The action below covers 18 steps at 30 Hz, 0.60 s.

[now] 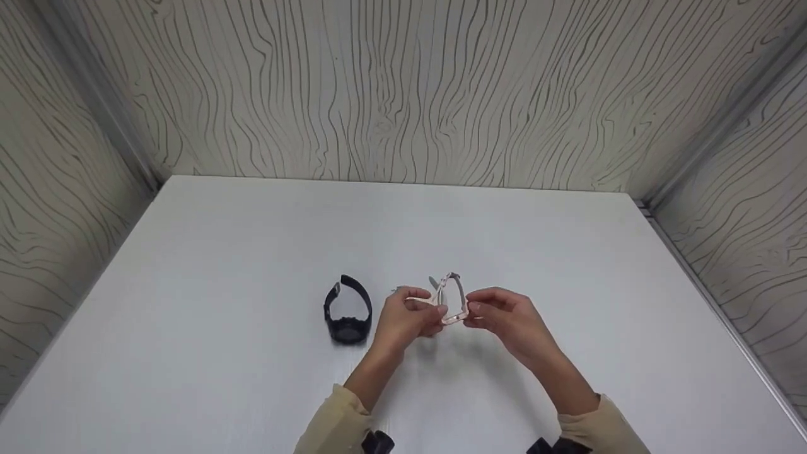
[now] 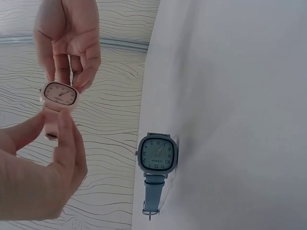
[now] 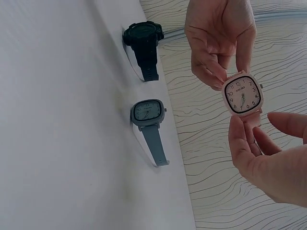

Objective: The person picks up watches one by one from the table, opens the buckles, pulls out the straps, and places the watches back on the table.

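Both hands hold a pale pink wristwatch point(image 1: 455, 318) with a rounded-square face, raised over the white table. In the left wrist view, my left hand point(image 2: 41, 167) pinches the strap just beside the watch case. From the other side, my right hand point(image 1: 507, 318) grips the watch with thumb and fingers, its fingertips at the case edge in the right wrist view. A blue-grey wristwatch point(image 2: 157, 153) of similar shape stands on the table near the hands. Left of my left hand point(image 1: 410, 318) in the head view is a black wristwatch point(image 1: 348, 330), its strap curved in a loop.
The white table point(image 1: 239, 252) reaches back to a wall point(image 1: 378, 94) with a wood-grain pattern. Similar side panels point(image 1: 38, 221) stand at left and right. Light beige sleeves point(image 1: 337, 419) and dark wrist straps show at the bottom of the head view.
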Tool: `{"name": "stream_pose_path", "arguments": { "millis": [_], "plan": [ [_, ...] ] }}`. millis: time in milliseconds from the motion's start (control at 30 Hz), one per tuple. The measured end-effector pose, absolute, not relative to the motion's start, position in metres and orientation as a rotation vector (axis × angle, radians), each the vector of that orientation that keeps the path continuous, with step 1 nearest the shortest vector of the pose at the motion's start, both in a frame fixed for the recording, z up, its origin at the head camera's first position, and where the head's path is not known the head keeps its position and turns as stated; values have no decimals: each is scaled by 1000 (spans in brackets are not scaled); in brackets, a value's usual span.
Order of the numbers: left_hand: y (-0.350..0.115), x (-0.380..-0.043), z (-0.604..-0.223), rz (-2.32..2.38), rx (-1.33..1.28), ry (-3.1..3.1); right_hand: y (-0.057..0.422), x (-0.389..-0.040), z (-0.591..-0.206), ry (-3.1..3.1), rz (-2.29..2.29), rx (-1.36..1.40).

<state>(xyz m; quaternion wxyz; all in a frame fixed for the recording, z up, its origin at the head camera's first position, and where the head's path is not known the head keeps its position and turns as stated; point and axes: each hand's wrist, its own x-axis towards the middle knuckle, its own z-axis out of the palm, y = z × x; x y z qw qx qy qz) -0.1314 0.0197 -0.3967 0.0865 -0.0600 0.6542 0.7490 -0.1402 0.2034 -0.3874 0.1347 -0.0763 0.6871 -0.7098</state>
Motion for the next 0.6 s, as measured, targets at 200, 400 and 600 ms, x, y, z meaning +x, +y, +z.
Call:
{"name": "stream_pose_path", "arguments": {
  "millis": [200,400,600],
  "plan": [
    [14,-130,-393,2170,-79,1981,201,-141,-387,2044,-1989,-239],
    [8,-128,-388,2150,-16,1973,199,-141,-385,2084,-1946,-307],
    [3,-126,-386,2141,69,2011,197,-140,-381,2123,-1914,-373]
  ]
}}
